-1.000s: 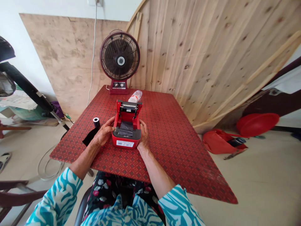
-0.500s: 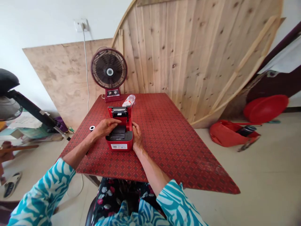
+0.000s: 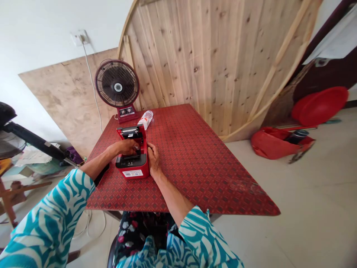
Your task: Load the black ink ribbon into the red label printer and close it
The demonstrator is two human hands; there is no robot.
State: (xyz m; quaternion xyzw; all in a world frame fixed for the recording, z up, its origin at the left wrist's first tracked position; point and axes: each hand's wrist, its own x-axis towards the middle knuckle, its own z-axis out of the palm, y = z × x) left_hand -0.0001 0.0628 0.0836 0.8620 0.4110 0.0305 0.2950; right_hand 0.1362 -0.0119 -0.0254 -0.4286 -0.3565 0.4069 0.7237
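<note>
A red label printer [image 3: 132,168] sits on the desk [image 3: 200,186], close to the left edge and about halfway back. Its lid [image 3: 129,131] stands open at the back, and a metal bar and a black roller show inside the lid. The front of the printer has a white sticker with a barcode [image 3: 132,173].

The left hand [image 3: 125,147] reaches over the open paper bay [image 3: 131,158], and its fingers [image 3: 136,149] curl down into it. The hand covers most of the bay, so I cannot tell what is inside or if the fingers are gripping something. The right hand [image 3: 153,160] is narrow and closed around the right side of the printer, holding it steady.

A clear plastic water bottle [image 3: 145,119] lies on its side just behind the lid. A dark red desk fan [image 3: 117,87] stands at the far left corner of the desk, and its white cord [image 3: 92,83] goes up the wall to a socket [image 3: 79,37].

On the floor to the right is a red bag [image 3: 275,143] with a dark bottle [image 3: 297,136] in its open end. A red plastic basin [image 3: 319,106] is behind the bag.
</note>
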